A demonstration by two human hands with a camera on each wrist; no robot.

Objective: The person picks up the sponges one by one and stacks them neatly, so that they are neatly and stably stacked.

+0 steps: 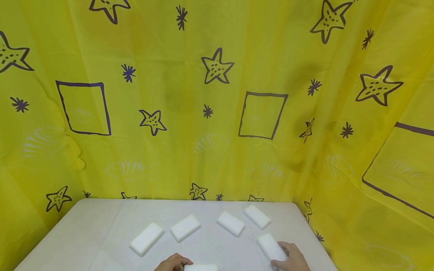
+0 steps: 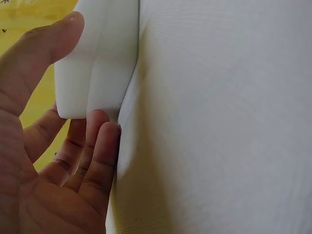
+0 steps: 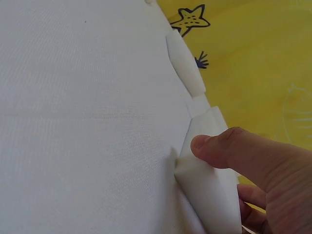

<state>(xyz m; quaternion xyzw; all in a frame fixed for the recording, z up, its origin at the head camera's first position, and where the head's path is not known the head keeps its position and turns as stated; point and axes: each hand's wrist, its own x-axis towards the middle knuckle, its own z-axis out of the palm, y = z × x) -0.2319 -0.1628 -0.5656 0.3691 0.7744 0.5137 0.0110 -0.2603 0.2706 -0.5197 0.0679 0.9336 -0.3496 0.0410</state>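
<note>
At the bottom edge of the head view, my left hand (image 1: 173, 262) is at the left end of a white sponge block (image 1: 201, 267), which the frame cuts off. In the left wrist view, the thumb lies on the face of that block (image 2: 97, 53), with fingertips against its end and behind it. My right hand (image 1: 292, 258) grips another white sponge block (image 1: 270, 244) by its right side. The right wrist view shows the thumb pressed on this block (image 3: 207, 185) and fingers partly hidden behind it. Both blocks lie on or very near the table.
More white blocks lie spread across the white-covered table (image 1: 91, 229): two at the left (image 1: 147, 239) and two further back at the right (image 1: 230, 224). A yellow curtain (image 1: 183, 150) printed with starfish and squares hangs along the table's back and sides.
</note>
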